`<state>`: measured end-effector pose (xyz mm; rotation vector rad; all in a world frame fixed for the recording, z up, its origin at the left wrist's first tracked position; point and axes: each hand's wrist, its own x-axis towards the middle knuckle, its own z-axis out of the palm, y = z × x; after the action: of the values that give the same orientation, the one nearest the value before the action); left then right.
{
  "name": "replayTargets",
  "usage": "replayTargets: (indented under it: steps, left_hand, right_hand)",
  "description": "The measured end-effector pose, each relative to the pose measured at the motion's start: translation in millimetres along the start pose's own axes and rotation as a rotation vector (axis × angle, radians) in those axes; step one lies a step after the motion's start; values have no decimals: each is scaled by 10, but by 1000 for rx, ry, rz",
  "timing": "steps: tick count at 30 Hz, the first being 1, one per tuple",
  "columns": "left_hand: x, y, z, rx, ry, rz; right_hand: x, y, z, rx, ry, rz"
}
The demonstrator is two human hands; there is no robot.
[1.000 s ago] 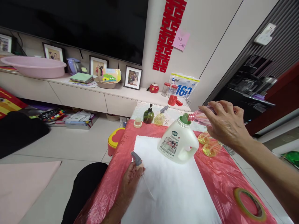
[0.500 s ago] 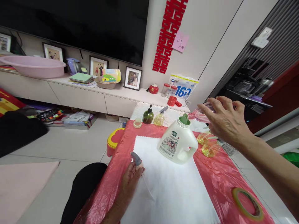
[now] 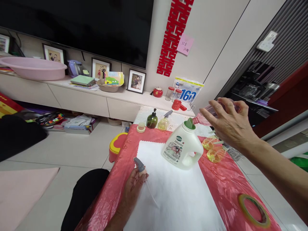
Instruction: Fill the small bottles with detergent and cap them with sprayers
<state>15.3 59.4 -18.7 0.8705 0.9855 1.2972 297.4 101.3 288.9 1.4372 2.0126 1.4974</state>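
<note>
My left hand (image 3: 135,184) is closed around a grey trigger spray head (image 3: 139,165), whose thin clear tube (image 3: 152,194) hangs over a white sheet (image 3: 168,199). A white detergent jug (image 3: 181,149) with a side handle stands upright on that sheet, uncapped, showing a green spout (image 3: 189,123) in its mouth. Above and right of the jug, my right hand (image 3: 232,123) grips a tilted clear pink bottle (image 3: 203,118). The bottle's neck points left and down at the green spout; whether liquid flows I cannot tell. My fingers hide much of the bottle.
Behind the jug are a green pump bottle (image 3: 152,120), a spray bottle with yellow liquid (image 3: 163,123) and a pale cap (image 3: 141,127). Two bottles with yellow liquid (image 3: 213,155) stand to its right. A tape roll (image 3: 254,211) lies on the red table cover (image 3: 226,189).
My right hand has risen slightly at the wrist side, with the pink bottle still at the jug's mouth. The left hand holds the spray head as before. The view shifts slightly.
</note>
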Motion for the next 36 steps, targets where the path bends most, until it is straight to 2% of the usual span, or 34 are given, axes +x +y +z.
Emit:
replayTargets:
  steps: [4,8,11,14,18,21,23,27,32,36]
  left_hand:
    - [7,-24,-16,16,-1,7]
    - [2,-16,-28,51,3,11]
    - [3,-18,-34,70,-1,9]
    - [12,-39,-36,56,0,16]
    - [23,-57,-27,-10,21,-5]
    - [24,-42,-13,-62,44,-34]
    - [25,-19,3,-84,62,-49]
    - [29,83,58,-131,41,-108]
    - [20,364,162,-275,42,-228]
    - [-20,606,229,-360,55,-294]
  right_hand:
    - [-1,-29,-12,27,38,-30]
    - [-2,-78,-3,-96,75,-76]
    - [-28,-109,31,-85,59,-43]
    - [-135,-90,94,48,14,85]
    - [-447,-21,144,340,-6,288]
    - [-768,-116,90,638,34,327]
    - [-997,-316,19,839,36,353]
    - [-1468,-976,-98,1083,-147,419]
    - [-1955,-1772,-112,1136,-202,413]
    - [-2084,-2072,-164,1099,-230,420]
